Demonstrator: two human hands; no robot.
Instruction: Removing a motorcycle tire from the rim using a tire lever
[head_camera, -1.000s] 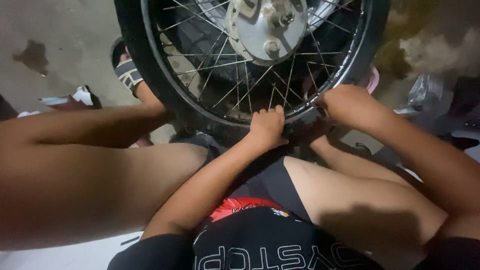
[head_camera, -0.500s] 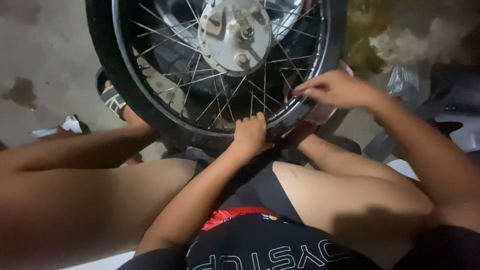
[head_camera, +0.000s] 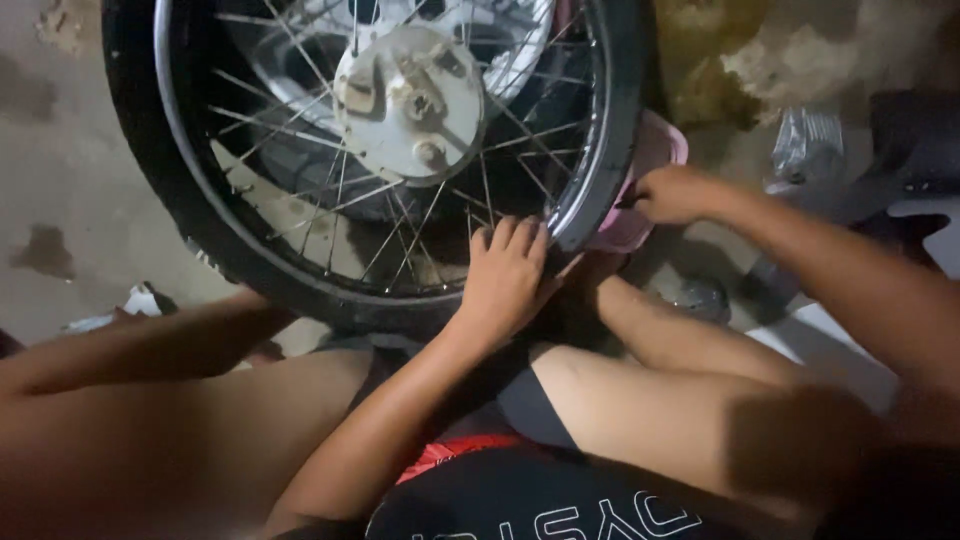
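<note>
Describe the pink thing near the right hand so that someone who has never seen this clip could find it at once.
Start at the big spoked wheel filling the top of the view, and follow its black tyre round to the right edge. There a pink tub sits behind the rim, just left of the right hand. It is the only pink thing against the grey floor.

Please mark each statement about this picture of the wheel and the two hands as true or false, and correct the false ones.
1. The left hand rests on the lower rim of the spoked wheel. True.
2. The right hand is at the pink tub beside the wheel. True.
3. The wheel has no tyre. False: a black tyre is around the rim.
4. Both hands grip the hub plate. False: neither hand touches it.
</note>
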